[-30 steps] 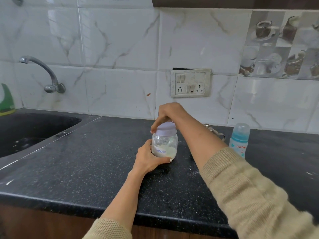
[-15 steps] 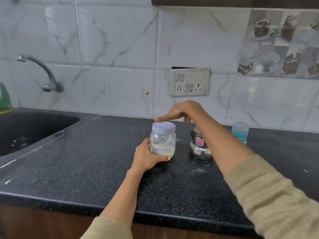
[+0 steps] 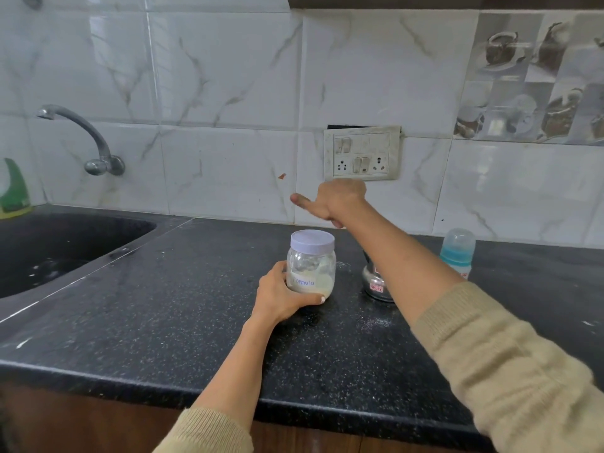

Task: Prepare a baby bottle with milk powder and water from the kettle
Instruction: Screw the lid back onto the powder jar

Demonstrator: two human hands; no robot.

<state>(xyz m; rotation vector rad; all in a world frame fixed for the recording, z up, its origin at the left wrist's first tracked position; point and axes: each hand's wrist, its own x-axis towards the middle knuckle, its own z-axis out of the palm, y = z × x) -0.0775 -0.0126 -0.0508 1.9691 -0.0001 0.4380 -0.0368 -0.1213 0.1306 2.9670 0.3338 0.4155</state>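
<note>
**Head view: hand lifting off the capped jar**

The milk powder jar (image 3: 311, 263) is standing mid-counter, lid (image 3: 312, 241) on, left hand (image 3: 283, 294) gripping it. The right hand (image 3: 340, 201), empty and loose, has risen off the lid. The kettle (image 3: 376, 280) and bottle (image 3: 457, 251) are waiting untouched.

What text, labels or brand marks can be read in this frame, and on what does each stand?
"Formula", handwritten on a white label on the jar; the first letter is partly hidden by the left hand.
Red sticker on the steel kettle: too blurred to read.
Red print on the baby bottle: mostly hidden, unreadable.
Nothing legible on the switchboard.
</note>
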